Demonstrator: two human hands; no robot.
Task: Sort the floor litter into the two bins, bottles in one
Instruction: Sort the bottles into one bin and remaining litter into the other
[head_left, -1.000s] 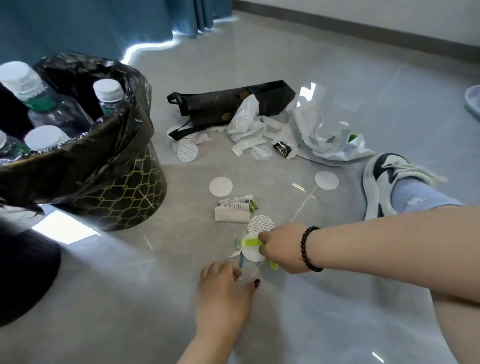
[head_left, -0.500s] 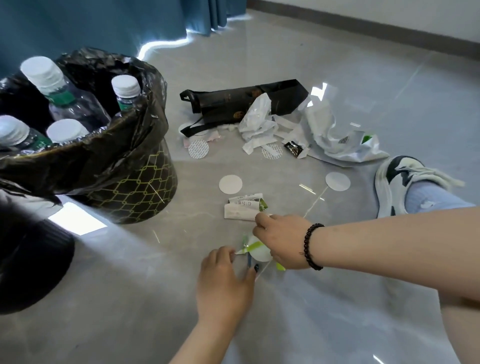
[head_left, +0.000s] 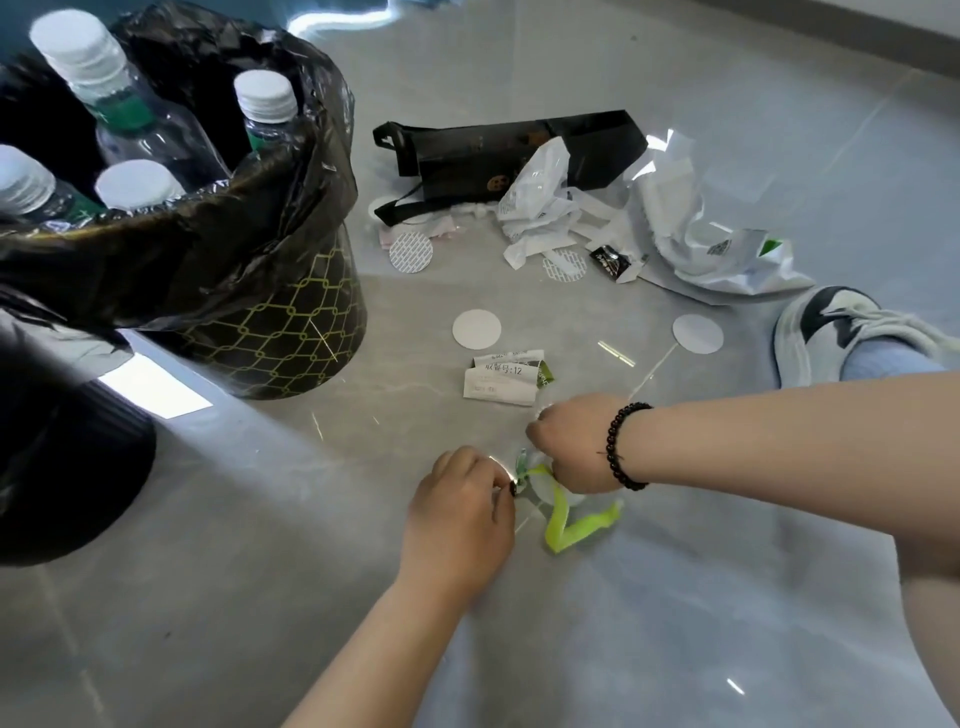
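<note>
1. The left hand (head_left: 457, 519) is nearest, low over the floor (head_left: 675, 623), its fingers curled inward; the grip closes at the fingertips on a small scrap at the edge of the litter cluster, though what exactly it pinches is too small to tell.
2. Just beside it, the right hand (head_left: 574, 441), with a black bead bracelet (head_left: 623, 447) at the wrist, has a clenched grip on a bundle of litter: a yellow-green ribbon (head_left: 566, 525) hangs from under it and trails on the floor, next to a pale round piece partly hidden by the hand.
3. Touching the far side of the right hand's knuckles lies a folded white receipt (head_left: 501, 379) with printed numbers.
4. Beyond it, two plain white paper discs (head_left: 476, 329) lie flat and well apart, the other one nearer the white and black shoe (head_left: 821, 327) at right.
5. At left stands the patterned bin (head_left: 280, 332) lined with a black bag; four clear bottles (head_left: 130, 119) with white caps stand upright in it.
6. A second dark bin (head_left: 67, 467) sits at the near left edge, only partly in view.
7. Farthest, a black paper bag (head_left: 498, 150) lies flat, with crumpled white plastic wrappers (head_left: 691, 228), two dotted round seals (head_left: 410, 252) and a small dark sachet (head_left: 610, 260) just in front of it.
</note>
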